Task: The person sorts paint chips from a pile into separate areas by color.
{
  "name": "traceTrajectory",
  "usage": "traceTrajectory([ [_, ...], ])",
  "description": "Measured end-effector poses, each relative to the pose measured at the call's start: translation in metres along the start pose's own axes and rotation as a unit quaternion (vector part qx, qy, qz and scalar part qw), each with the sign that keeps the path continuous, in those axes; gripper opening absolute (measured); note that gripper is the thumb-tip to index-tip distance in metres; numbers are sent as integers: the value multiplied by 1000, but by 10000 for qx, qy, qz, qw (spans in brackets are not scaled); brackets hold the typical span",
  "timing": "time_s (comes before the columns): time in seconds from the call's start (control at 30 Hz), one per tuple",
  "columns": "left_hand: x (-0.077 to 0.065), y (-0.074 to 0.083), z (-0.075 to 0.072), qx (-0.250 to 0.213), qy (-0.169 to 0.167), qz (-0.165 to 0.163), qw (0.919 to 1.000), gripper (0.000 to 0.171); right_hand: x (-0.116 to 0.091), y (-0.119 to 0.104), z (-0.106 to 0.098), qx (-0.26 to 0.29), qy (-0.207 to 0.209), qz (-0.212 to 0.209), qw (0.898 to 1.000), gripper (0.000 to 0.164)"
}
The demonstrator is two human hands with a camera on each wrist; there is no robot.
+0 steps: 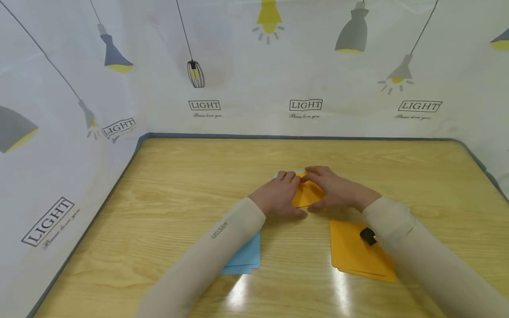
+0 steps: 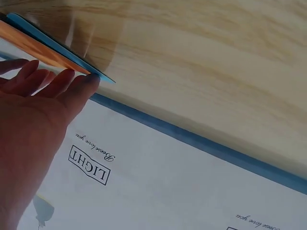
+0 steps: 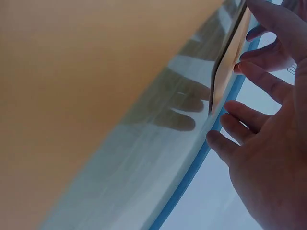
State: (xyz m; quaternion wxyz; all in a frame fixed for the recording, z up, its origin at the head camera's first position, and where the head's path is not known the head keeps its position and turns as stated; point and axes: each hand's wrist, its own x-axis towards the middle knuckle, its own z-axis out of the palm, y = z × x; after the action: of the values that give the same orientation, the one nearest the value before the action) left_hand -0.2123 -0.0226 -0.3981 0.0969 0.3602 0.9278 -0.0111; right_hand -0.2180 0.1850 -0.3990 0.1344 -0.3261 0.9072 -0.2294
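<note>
Both hands are around an orange sheet (image 1: 306, 196) in the middle of the table, with a light blue sheet (image 1: 301, 171) peeking out along its far edge. In the left wrist view the blue sheet (image 2: 57, 46) and the orange sheet (image 2: 33, 49) lie face to face. My left hand (image 1: 280, 194) touches the left part with its fingers, its thumb stretched toward the near edge. From the right, my right hand (image 1: 338, 190) spreads loosely over the orange sheet, thumb at the near side, fingers at the far side.
Light blue sheets (image 1: 244, 256) lie stacked under the left forearm. More orange sheets (image 1: 354, 254) lie stacked by the right forearm, with a small black object (image 1: 368, 236) overlapping them. The wooden table (image 1: 191, 176) meets a lamp-printed white backdrop (image 1: 246, 79) along a blue edge.
</note>
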Motion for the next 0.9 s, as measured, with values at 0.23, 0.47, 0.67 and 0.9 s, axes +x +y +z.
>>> traceTrajectory([
  [0.23,3,-1,1,-79,112,-21,9999,78,3,1,0,-165,11,-83,9998,60],
  [0.47,3,0,-1,36,163,6,9999,74,6,1,3,-354,114,-70,9993,63],
  [0.67,3,-2,1,-158,118,1,9998,76,7,-2,4,-767,344,-176,9963,67],
  [0.9,2,-5,4,-537,200,51,9983,72,5,-7,5,-1078,375,-250,9931,66],
])
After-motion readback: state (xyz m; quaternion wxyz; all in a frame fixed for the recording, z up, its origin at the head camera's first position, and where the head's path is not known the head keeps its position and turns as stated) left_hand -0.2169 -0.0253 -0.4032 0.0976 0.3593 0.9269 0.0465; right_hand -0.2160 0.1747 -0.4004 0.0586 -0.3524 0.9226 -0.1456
